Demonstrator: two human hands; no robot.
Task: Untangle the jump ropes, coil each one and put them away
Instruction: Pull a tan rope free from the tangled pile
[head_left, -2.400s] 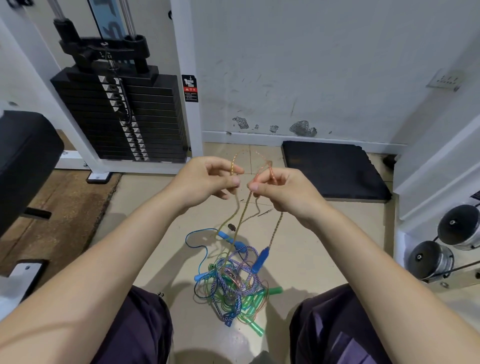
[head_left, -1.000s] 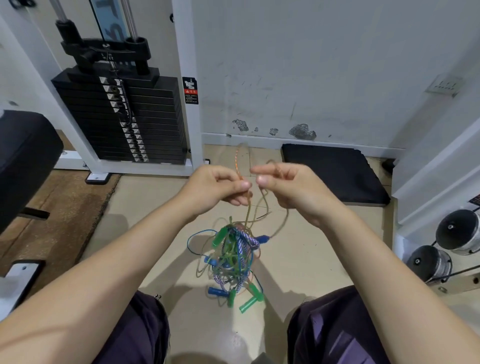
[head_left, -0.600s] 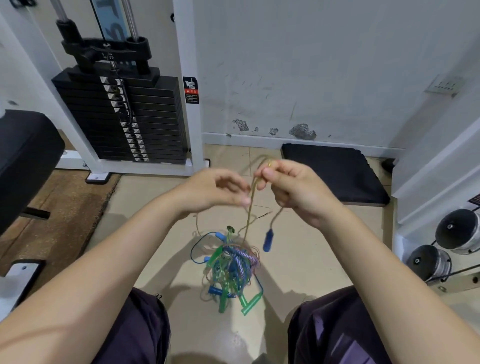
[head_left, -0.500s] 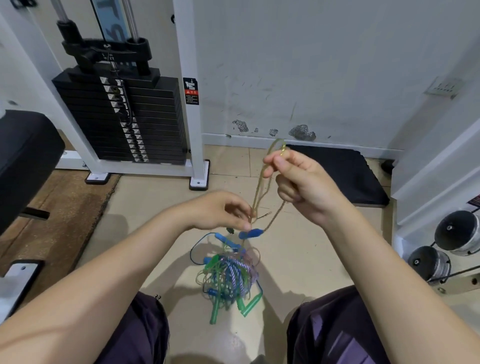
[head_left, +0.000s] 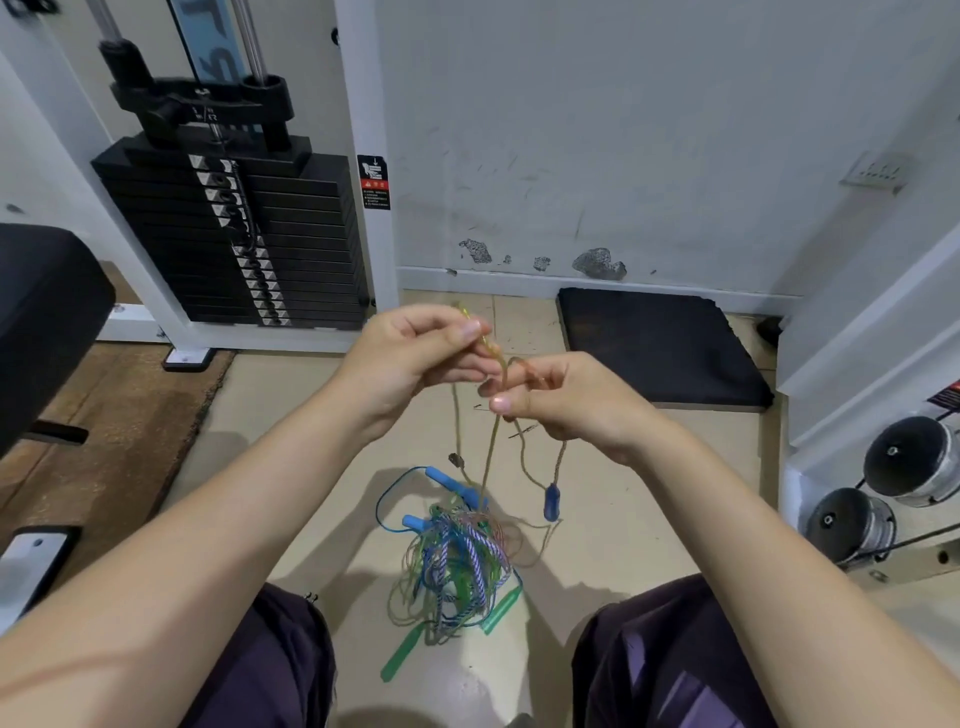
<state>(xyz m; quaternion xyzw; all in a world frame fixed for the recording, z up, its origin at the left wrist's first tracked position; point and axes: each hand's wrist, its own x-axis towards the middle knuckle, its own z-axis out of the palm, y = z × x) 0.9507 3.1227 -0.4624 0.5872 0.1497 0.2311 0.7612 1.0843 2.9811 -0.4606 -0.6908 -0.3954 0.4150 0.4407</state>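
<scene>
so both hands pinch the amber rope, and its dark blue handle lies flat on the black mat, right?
Not quite. Both hands, left hand and right hand, pinch the amber rope, but its dark blue handle hangs above the floor, per the head view.

Rope tangle (head_left: 457, 561) on floor (head_left: 613, 519) between knees, below both hands; mat (head_left: 660, 348) behind

Scuffed white wall (head_left: 649, 130), beige tiled floor (head_left: 613, 519), black weight stack (head_left: 234, 234), black mat (head_left: 660, 348)

Tangled jump ropes (head_left: 457, 561) (blue, green, tan) heaped on the floor.
</scene>
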